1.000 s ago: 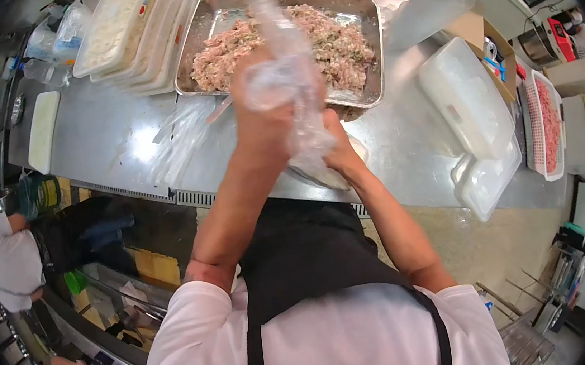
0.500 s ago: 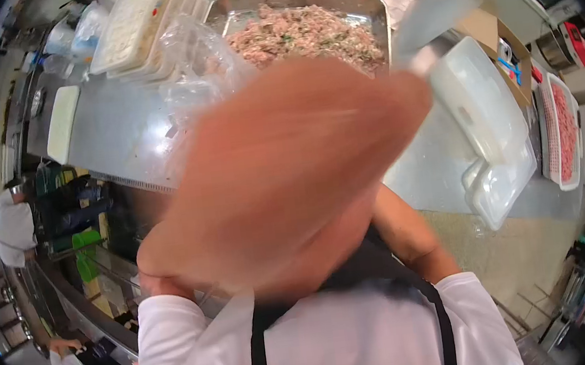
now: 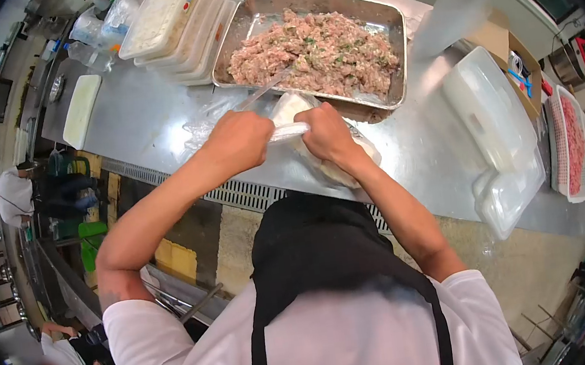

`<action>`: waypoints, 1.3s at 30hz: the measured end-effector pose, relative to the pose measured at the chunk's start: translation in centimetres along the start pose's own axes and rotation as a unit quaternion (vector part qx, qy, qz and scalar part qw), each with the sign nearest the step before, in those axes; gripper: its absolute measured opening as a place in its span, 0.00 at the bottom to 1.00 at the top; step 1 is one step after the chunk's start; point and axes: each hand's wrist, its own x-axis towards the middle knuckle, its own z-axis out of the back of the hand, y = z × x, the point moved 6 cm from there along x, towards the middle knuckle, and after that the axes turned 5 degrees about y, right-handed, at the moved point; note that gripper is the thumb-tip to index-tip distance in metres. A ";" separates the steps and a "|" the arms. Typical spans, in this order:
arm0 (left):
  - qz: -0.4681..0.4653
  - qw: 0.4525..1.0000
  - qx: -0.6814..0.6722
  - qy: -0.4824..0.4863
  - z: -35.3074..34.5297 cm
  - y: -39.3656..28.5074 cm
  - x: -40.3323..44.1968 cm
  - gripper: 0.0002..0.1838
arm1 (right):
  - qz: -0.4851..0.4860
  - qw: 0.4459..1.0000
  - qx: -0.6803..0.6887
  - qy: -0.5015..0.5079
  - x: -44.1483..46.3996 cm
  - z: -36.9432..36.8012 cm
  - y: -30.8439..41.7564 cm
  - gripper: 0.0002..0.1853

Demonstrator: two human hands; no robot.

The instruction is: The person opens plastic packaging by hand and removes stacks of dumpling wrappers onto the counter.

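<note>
My left hand point(image 3: 240, 138) is a closed fist around one end of a twisted clear plastic bag point(image 3: 289, 132). Gripping the other end, my right hand point(image 3: 327, 134) is closed too, so the stretch between them is pulled into a narrow band. A pale lump point(image 3: 368, 146) in clear plastic lies on the steel table under my right hand; whether it sits in the same bag I cannot tell. Just beyond my hands stands a steel tray point(image 3: 397, 90) of minced meat point(image 3: 314, 54) flecked with green. Loose plastic film point(image 3: 203, 129) lies beside my left hand.
Stacked lidded containers point(image 3: 174, 34) stand back left, near a white board point(image 3: 82, 111). To the right are translucent plastic containers point(image 3: 487, 106), a cardboard box point(image 3: 500, 43) and a basket of minced meat point(image 3: 571, 143). Two people point(image 3: 14, 196) are in the background on the left.
A large blurred hand that covered the middle of the view has come down. Both hands now grip the plastic above the table, and the tray shows fully.
</note>
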 end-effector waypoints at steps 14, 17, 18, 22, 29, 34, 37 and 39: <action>0.272 0.956 0.068 0.089 2.6 14.0 -14.4 0.17 | 0.021 0.998 0.002 -0.056 -0.1 0.8 -0.1 0.07; 0.160 0.971 0.027 -0.174 11.0 5.9 -14.8 0.26 | 0.035 0.998 -0.041 -0.035 0.0 0.4 0.5 0.07; 0.062 0.967 -0.002 -0.248 12.1 2.6 -14.1 0.30 | 0.028 0.997 -0.063 -0.028 0.1 0.1 0.9 0.07; -0.080 0.969 -0.007 -0.235 6.3 -6.2 -5.7 0.36 | 0.036 0.997 -0.055 -0.051 0.2 -0.7 0.4 0.09; -0.024 0.996 -0.033 -0.073 -1.0 1.3 -0.5 0.07 | 0.056 0.998 -0.029 0.019 -1.1 0.4 0.6 0.12; -0.073 0.995 -0.052 -0.033 1.5 2.7 -2.4 0.05 | 0.131 0.979 0.008 0.156 -2.0 2.4 2.7 0.12; -0.076 0.990 -0.117 0.000 1.5 3.3 -3.7 0.04 | 0.150 0.970 -0.010 0.191 -2.3 2.7 3.0 0.12; -0.093 0.978 -0.185 -0.004 1.1 3.9 -4.5 0.04 | 0.141 0.963 -0.028 0.227 -2.4 2.2 2.8 0.11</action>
